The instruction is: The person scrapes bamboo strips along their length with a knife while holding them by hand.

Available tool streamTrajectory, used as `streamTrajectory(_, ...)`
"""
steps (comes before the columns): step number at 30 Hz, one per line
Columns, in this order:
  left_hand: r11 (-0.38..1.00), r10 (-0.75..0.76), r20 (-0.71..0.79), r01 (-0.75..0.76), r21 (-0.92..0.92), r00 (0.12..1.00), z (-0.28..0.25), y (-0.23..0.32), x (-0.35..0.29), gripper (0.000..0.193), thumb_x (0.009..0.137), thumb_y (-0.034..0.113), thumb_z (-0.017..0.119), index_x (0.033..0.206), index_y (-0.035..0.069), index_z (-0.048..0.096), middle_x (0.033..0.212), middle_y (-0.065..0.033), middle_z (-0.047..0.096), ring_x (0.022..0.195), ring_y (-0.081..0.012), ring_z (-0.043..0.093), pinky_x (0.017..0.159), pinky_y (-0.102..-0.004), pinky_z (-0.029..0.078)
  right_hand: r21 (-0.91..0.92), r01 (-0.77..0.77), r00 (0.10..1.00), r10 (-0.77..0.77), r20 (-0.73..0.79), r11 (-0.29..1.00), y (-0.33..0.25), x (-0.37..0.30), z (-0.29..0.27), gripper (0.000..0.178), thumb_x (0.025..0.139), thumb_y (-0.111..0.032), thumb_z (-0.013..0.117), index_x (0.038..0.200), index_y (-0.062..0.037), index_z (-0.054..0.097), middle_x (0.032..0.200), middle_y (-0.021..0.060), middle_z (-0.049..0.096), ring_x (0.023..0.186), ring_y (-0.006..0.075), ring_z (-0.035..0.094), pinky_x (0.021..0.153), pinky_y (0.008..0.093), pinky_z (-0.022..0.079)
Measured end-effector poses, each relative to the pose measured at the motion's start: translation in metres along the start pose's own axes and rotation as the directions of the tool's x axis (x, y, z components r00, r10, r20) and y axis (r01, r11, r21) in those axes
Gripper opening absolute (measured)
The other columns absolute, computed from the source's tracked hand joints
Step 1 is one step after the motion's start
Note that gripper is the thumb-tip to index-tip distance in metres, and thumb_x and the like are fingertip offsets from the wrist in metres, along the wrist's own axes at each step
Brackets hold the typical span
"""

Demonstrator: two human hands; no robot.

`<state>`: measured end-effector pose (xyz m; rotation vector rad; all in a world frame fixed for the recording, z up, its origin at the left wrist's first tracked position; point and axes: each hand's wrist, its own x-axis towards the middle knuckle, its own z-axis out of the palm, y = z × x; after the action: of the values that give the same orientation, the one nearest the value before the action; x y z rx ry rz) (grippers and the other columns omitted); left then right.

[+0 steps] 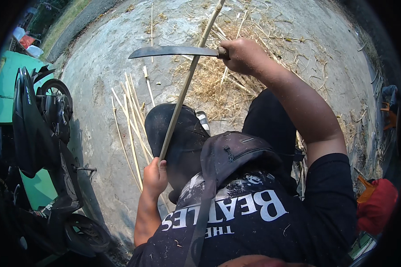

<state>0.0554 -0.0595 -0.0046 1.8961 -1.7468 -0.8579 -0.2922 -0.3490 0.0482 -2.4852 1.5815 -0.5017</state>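
Note:
My left hand (155, 176) is closed round the lower end of a long bamboo strip (181, 100), which slants up and away to the right past my knee. In my right hand (243, 55) is the wooden handle of a machete (173, 51). Its dark blade points left and lies across the strip, well above my left hand; whether the edge bites into it I cannot tell. Several thin pale bamboo strips (131, 120) lie on the ground to the left of my knee. Curly shavings (218, 100) are heaped on the ground beyond my legs.
A black motorcycle (44, 129) stands close on my left. More sticks (240, 82) lie among the shavings in front. A black bag (236, 155) hangs across my chest. At the lower right is a red cloth-like thing (378, 205). The ground is rough grey concrete (102, 53).

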Motion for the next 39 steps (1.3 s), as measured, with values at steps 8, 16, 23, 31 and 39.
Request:
streamTrajectory(8,1.0,0.018,0.026,-0.018,-0.021,0.999,-0.003,0.001,0.005,0.048,0.108,0.042,0.05,0.084,0.0,0.053,0.064,-0.0223,0.056,0.06,-0.0441,0.059,0.054,-0.0458,0.044,-0.054,-0.173,0.982,0.168,-0.092,0.983,0.073,0.022,-0.008,0.013,0.096,-0.025,0.064,0.096,-0.014,0.071,0.078,0.0102,0.072,0.076,0.0307,0.073,0.073,0.0451,0.059)
streamTrajectory(16,0.993,0.097,-0.057,-0.093,0.068,0.994,0.006,-0.001,-0.004,0.041,0.108,0.035,0.049,0.087,0.0,0.054,0.067,-0.024,0.058,0.064,-0.0479,0.06,0.057,-0.0474,0.045,-0.142,0.185,0.981,-0.191,-0.033,0.972,0.037,-0.011,-0.022,0.016,0.093,-0.022,0.067,0.085,-0.0095,0.061,0.075,0.012,0.068,0.072,0.0362,0.069,0.063,0.0492,0.053)
streamTrajectory(23,0.996,-0.022,0.068,0.028,-0.085,0.997,-0.009,-0.009,-0.004,0.047,0.107,0.041,0.05,0.09,-0.002,0.056,0.071,-0.0245,0.059,0.066,-0.0431,0.061,0.063,-0.0456,0.048,-0.085,-0.402,0.915,0.397,-0.064,0.912,0.116,0.03,-0.067,0.026,0.092,-0.025,0.064,0.113,-0.0126,0.071,0.103,0.0146,0.075,0.097,0.0316,0.073,0.086,0.0451,0.057)
streamTrajectory(31,0.987,0.047,0.095,-0.031,-0.155,0.994,-0.01,-0.03,-0.005,0.051,0.108,0.045,0.048,0.09,-0.001,0.06,0.073,-0.0178,0.062,0.068,-0.0296,0.063,0.065,-0.0406,0.049,0.206,-0.481,0.857,0.506,-0.095,0.852,0.115,-0.049,-0.05,0.028,0.085,-0.026,0.072,0.108,-0.0105,0.074,0.1,0.0196,0.074,0.094,0.0356,0.071,0.083,0.0447,0.055)
streamTrajectory(39,0.993,0.036,0.052,-0.03,-0.116,0.998,-0.01,-0.02,-0.022,0.048,0.109,0.04,0.048,0.092,-0.002,0.064,0.078,-0.0207,0.067,0.074,-0.0326,0.068,0.07,-0.0414,0.052,0.39,-0.366,0.878,0.452,-0.156,0.845,0.095,-0.08,-0.026,0.031,0.08,-0.028,0.077,0.101,-0.0057,0.072,0.092,0.0149,0.073,0.087,0.03,0.07,0.08,0.0415,0.053)
